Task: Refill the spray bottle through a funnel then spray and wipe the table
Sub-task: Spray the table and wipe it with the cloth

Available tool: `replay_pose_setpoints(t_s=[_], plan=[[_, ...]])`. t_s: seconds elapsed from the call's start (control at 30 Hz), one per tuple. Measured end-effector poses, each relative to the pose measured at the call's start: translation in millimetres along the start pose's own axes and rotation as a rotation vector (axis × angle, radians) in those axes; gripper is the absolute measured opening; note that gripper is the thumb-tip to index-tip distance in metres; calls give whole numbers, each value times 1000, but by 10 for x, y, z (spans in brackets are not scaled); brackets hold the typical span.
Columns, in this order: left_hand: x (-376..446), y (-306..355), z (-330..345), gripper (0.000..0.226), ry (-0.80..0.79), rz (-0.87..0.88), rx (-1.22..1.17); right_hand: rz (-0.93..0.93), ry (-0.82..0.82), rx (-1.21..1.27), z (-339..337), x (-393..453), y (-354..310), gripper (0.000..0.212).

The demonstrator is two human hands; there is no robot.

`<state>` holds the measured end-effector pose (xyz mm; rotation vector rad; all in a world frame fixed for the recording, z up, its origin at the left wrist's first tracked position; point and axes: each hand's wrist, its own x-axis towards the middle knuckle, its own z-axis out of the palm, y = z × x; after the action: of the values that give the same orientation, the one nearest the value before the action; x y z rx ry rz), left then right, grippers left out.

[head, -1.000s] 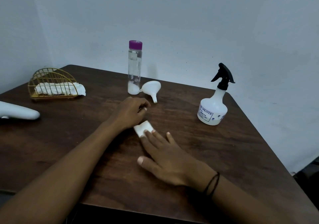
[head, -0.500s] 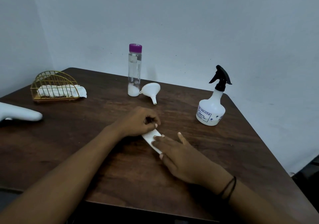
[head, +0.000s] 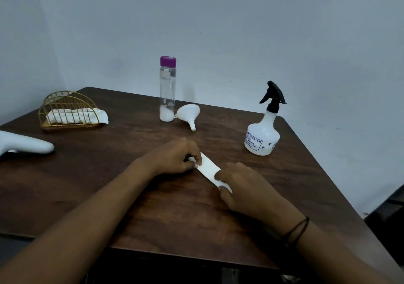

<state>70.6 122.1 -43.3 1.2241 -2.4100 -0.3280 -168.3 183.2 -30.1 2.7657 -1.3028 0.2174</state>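
two hands meet near us on the table [head: 131, 207]: our left hand [head: 175, 155] and right hand [head: 244, 187] each pinch an end of the white tissue [head: 208, 169], opening it for wiping; farther right stands the capped spray bottle [head: 263, 137]

A dark wood-grain worktop [head: 153, 207] carries everything. Between the two hands, a white folded tissue [head: 208, 169] lies flat on it. Beyond the left hand [head: 175, 155] stands a clear bottle with a purple cap [head: 167, 89], and just beside it a white funnel [head: 188, 115] lies on its side. Beyond the right hand [head: 244, 187], off to its right, stands a white spray bottle [head: 262, 137] with a black trigger. Far left of the left hand sits a gold wire holder [head: 68, 111] with white tissues, and nearer, a white object [head: 24, 146] at the edge.
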Motion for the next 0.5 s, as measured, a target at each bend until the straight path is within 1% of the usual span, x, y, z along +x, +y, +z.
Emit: replay_pose_setpoints(t_s=[0.07, 0.17, 0.3, 0.4, 0.47, 0.5], plan=[[2, 44, 29, 6, 26, 27, 36, 18, 14, -14, 18, 9, -5, 26], [0, 107, 16, 6, 101, 12, 44, 58, 64, 136, 17, 35, 80, 13], [72, 188, -49, 14, 239, -84, -189, 83, 201, 373, -141, 11, 240, 21], [164, 247, -51, 18, 344, -82, -294, 97, 294, 383, -252, -66, 356, 28], [245, 315, -33, 15, 348, -79, -345, 117, 361, 396, -305, -142, 453, 29], [281, 352, -22, 14, 344, -77, -369, 135, 397, 429, -330, -181, 491, 26]])
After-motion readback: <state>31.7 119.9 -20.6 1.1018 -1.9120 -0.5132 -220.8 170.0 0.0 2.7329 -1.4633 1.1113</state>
